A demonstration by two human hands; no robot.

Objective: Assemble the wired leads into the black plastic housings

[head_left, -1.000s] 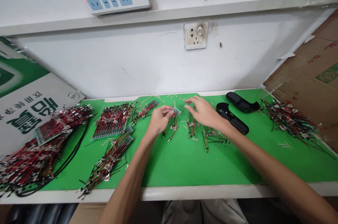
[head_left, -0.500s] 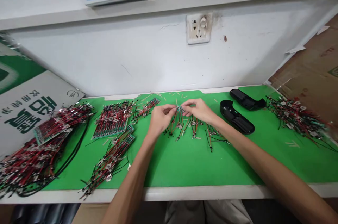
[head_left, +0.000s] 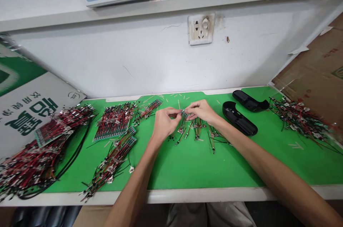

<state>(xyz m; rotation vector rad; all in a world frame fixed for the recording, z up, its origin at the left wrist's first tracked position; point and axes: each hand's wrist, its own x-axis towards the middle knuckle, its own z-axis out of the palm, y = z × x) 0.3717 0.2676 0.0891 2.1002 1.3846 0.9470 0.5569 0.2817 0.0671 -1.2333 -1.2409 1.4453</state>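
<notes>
Between my fingertips is a small green circuit board (head_left: 184, 112) with red and black wires hanging from it toward me. My left hand (head_left: 166, 121) pinches its left end, thumb and forefinger together. At the other end, my right hand (head_left: 200, 112) grips the board with closed fingers. Loose wired pieces (head_left: 198, 129) lie on the green mat (head_left: 203, 170) just below and beside my right hand. To the left of my left hand, a short wired board strip (head_left: 148, 109) rests on the mat. Fine detail of the held board is too small to make out.
Wired board panels (head_left: 114, 121) and strips (head_left: 112, 161) lie left, beside a large wire heap (head_left: 32, 162). Two black plastic shells (head_left: 241, 120) sit right of my right hand, with another wired pile (head_left: 301, 120) beyond. Cardboard boxes (head_left: 318, 73) flank the table.
Both hands have shifted slightly to the right and closer together at the board. The wires hanging from it have swung a little. The piles and shells are where they were.
</notes>
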